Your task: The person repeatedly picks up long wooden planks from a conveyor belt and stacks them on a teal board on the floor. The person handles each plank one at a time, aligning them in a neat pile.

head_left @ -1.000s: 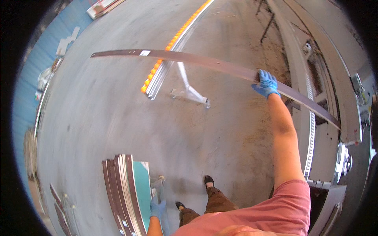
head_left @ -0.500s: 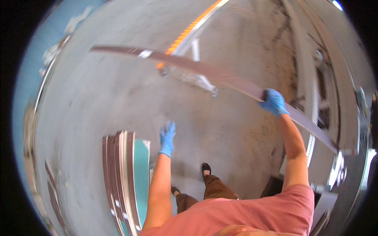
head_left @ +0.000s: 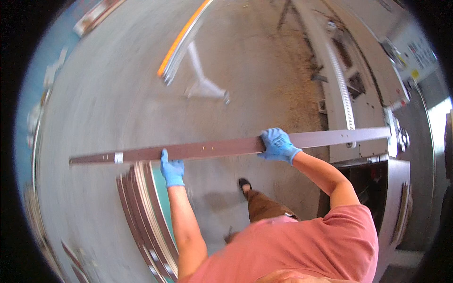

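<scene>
A long, narrow dark brown board [head_left: 226, 147] spans the view in front of me, nearly level from left to right. It bears a small white label near its left end and a few small holes along its face. My right hand [head_left: 278, 145], in a blue glove, is closed around the board right of its middle. My left hand [head_left: 172, 170], gloved alike, grips the near edge farther left, thumb over the face and the other fingers partly hidden beneath. The board's right end reaches the machine side.
On the left, below the board, stands a stack of brown and pale boards [head_left: 128, 193] beside a teal panel [head_left: 163, 193]. Farther off is a conveyor stand with an orange strip [head_left: 181, 42]. A long machine [head_left: 370, 89] runs along the right, with a dark cabinet [head_left: 397, 198] nearer me.
The board has swung from a slant to nearly level and come closer to me. My left hand, which was free in the air, has taken hold of it. My view has turned somewhat.
</scene>
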A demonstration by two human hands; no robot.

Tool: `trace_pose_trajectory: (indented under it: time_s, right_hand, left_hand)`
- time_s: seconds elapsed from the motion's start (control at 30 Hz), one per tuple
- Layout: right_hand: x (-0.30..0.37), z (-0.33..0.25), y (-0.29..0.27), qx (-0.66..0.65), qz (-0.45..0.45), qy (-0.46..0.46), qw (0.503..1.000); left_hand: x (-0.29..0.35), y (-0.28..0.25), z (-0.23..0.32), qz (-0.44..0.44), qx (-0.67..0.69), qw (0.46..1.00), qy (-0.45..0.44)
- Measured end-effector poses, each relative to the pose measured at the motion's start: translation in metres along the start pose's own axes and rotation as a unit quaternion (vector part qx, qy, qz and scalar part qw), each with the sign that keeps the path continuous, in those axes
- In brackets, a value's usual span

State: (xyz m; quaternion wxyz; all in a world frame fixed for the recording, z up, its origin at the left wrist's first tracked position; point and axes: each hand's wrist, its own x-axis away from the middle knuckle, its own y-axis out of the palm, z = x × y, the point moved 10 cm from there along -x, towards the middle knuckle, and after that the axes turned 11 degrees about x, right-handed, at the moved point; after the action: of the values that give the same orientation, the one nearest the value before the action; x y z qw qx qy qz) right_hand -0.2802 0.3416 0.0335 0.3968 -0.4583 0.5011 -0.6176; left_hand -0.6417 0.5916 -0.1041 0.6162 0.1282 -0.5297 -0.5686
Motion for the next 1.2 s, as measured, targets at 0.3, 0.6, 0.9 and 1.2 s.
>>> trace_pose_trajectory:
  time_s: [0.3, 0.6, 0.9, 1.2]
  right_hand:
    - [0.198, -0.315, -0.038, -0.020, 0.004, -0.179, 0.984]
    - [0.360, -0.549, 0.008, 0.061, -0.188, -0.397, 0.896]
    - [0.427, -0.757, 0.069, 0.034, 0.020, -0.670, 0.742]
    - [0.400, -0.884, 0.207, 0.151, 0.045, -0.748, 0.645]
  left_hand:
    - [0.302, -0.256, 0.279, 0.094, 0.053, 0.978, 0.180]
    - [0.685, -0.612, 0.397, 0.331, 0.100, 0.867, 0.358]
    - [0.904, -0.881, 0.284, 0.443, 0.264, 0.743, 0.428]
    - [0.866, -0.981, 0.147, 0.484, 0.390, 0.696, 0.361]
